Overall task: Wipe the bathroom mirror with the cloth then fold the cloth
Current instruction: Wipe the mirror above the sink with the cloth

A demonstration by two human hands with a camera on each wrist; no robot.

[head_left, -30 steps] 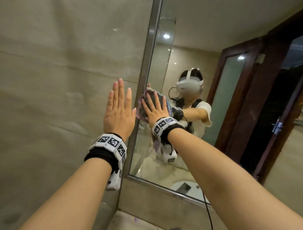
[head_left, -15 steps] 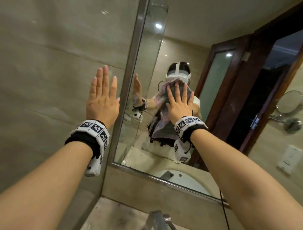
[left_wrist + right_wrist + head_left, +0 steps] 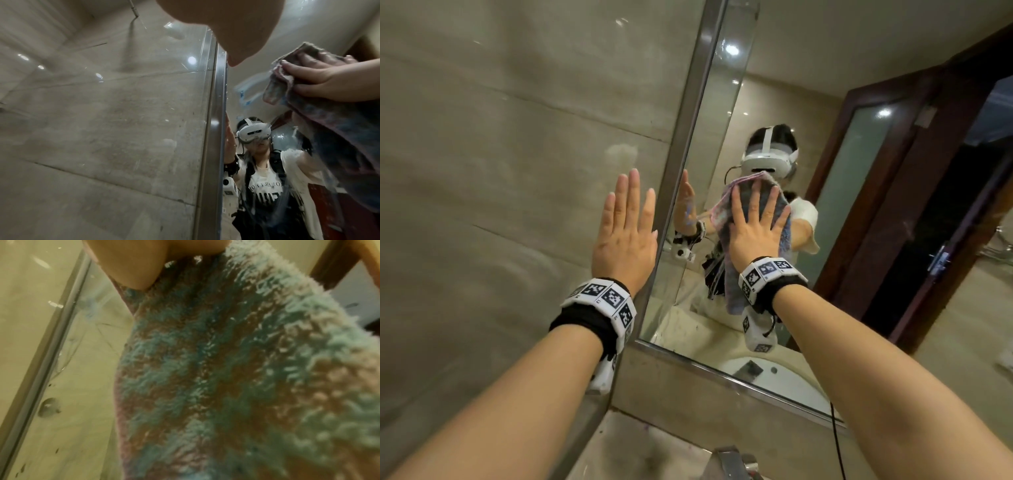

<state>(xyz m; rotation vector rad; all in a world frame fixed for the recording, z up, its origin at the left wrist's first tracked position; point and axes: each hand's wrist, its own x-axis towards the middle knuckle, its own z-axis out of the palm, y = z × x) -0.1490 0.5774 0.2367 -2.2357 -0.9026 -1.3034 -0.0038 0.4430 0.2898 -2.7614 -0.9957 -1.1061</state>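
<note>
The bathroom mirror [image 3: 859, 178] hangs in a metal frame [image 3: 688, 137] on a beige tile wall. My right hand [image 3: 755, 226] lies flat with spread fingers on a fluffy pink, blue and grey cloth [image 3: 722, 209] and presses it against the glass near the mirror's left side. The cloth's lower part hangs under my wrist. In the left wrist view the right hand [image 3: 320, 81] covers the cloth [image 3: 339, 129], with wet smears beside it. The cloth [image 3: 226, 369] fills the right wrist view. My left hand [image 3: 626, 226] rests flat and open on the tile wall, just left of the frame.
A chrome faucet [image 3: 732, 462] and a stone countertop [image 3: 637, 445] lie below the mirror. The glass reflects a white basin [image 3: 774, 373], a dark wooden door frame [image 3: 893, 205] and a person with a headset. Tile wall [image 3: 500, 171] fills the left.
My right hand has slid the cloth to the right, away from the mirror's left frame, then stayed about there. The left hand has kept its place on the wall.
</note>
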